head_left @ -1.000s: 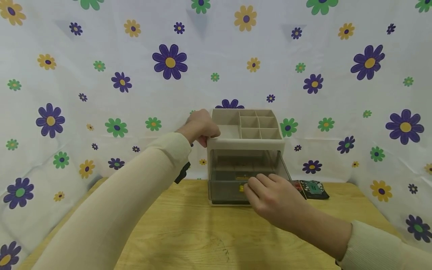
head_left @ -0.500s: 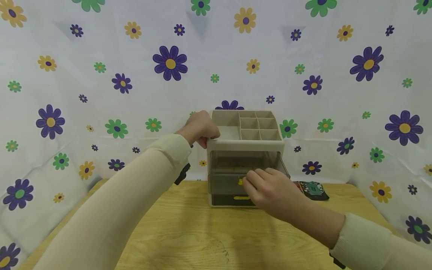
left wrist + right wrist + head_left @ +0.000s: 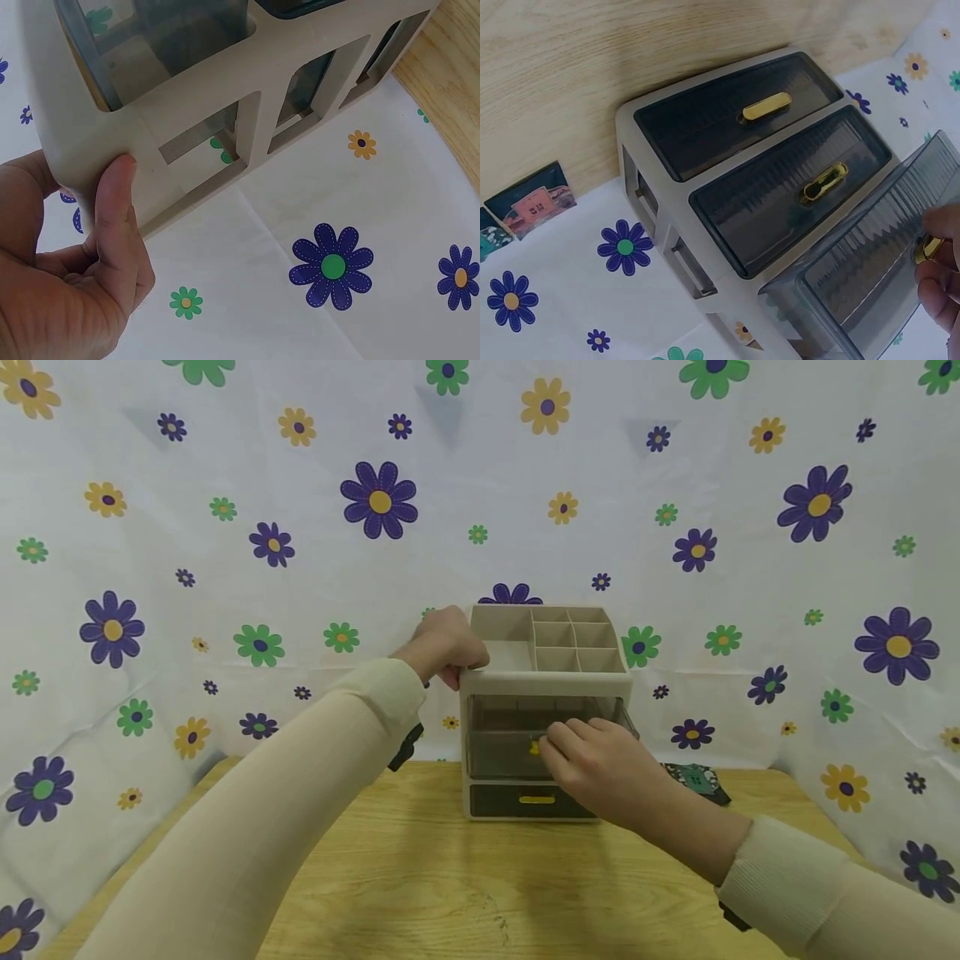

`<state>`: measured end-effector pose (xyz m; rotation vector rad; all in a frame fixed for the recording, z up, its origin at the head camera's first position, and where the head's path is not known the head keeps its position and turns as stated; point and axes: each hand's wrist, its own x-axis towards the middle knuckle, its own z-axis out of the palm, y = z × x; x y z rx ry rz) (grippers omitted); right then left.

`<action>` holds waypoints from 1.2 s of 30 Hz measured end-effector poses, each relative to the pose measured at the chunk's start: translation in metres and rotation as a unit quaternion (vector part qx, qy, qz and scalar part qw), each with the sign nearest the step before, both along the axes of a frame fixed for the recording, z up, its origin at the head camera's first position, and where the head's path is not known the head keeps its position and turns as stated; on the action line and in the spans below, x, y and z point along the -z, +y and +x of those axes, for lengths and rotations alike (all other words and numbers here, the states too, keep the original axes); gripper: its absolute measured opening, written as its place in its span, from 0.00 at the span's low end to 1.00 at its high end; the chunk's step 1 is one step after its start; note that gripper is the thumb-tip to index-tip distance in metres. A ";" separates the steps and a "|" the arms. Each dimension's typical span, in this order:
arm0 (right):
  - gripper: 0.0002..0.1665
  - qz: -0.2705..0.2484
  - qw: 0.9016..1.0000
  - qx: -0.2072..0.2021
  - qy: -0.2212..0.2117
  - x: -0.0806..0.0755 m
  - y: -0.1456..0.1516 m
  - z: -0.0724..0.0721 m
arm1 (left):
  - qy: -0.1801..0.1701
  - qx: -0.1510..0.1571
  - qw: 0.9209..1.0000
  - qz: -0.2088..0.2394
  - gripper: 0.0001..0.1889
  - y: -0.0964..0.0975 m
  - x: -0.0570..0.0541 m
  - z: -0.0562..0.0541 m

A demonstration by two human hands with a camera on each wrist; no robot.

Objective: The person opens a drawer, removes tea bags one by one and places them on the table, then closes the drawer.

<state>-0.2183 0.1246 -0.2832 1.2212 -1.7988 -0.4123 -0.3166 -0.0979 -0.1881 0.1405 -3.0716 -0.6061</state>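
A cream desktop organizer (image 3: 551,683) with smoky see-through drawers stands on the table. Its top drawer (image 3: 498,755) juts out partway, while the middle drawer (image 3: 791,191) and bottom drawer (image 3: 705,124) sit flush in the frame. My left hand (image 3: 450,639) grips the organizer's upper left corner, with the thumb against the side wall in the left wrist view. At the front, my right hand (image 3: 600,768) pinches the yellow-gold handle (image 3: 930,246) of the top drawer between thumb and fingers. The head view has most of those fingertips hidden behind the hand.
Small printed packets (image 3: 699,779) lie on the table to the right of the organizer, partly behind my right forearm. Compartments (image 3: 576,635) divide the organizer's top. A flower-printed cloth (image 3: 300,485) hangs close behind and at both sides of the wooden table (image 3: 420,877).
The top drawer has slid inward, toward the organizer, with my right hand on its handle moving along. More of the drawer front below now shows. My left hand stays at the corner.
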 end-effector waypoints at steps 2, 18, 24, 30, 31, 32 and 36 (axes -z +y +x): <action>0.10 -0.001 1.000 0.003 -0.002 0.000 -0.001 -0.002 | 0.000 0.001 1.000 -0.001 0.10 0.000 0.000 0.000; 0.10 -0.004 0.999 0.030 0.028 0.004 -0.009 -0.005 | -0.001 -0.010 1.000 0.003 0.12 -0.004 0.000 0.000; 0.08 -0.018 0.999 0.020 0.043 0.007 -0.012 -0.007 | -0.002 -0.006 1.000 -0.006 0.11 -0.004 -0.001 0.000; 0.08 -0.028 0.998 0.045 0.028 0.005 -0.013 -0.010 | -0.003 -0.001 1.000 -0.009 0.10 -0.004 0.000 -0.002; 0.08 -0.027 0.998 0.050 0.024 0.004 -0.013 -0.011 | -0.003 0.001 1.000 -0.009 0.10 -0.003 0.000 -0.002; 0.08 -0.027 0.998 0.050 0.019 0.004 -0.013 -0.012 | -0.003 0.002 1.000 -0.009 0.10 -0.003 0.000 -0.002; 0.09 -0.023 0.999 0.044 0.013 0.003 -0.015 -0.016 | -0.002 0.004 1.000 -0.012 0.10 -0.002 0.000 -0.001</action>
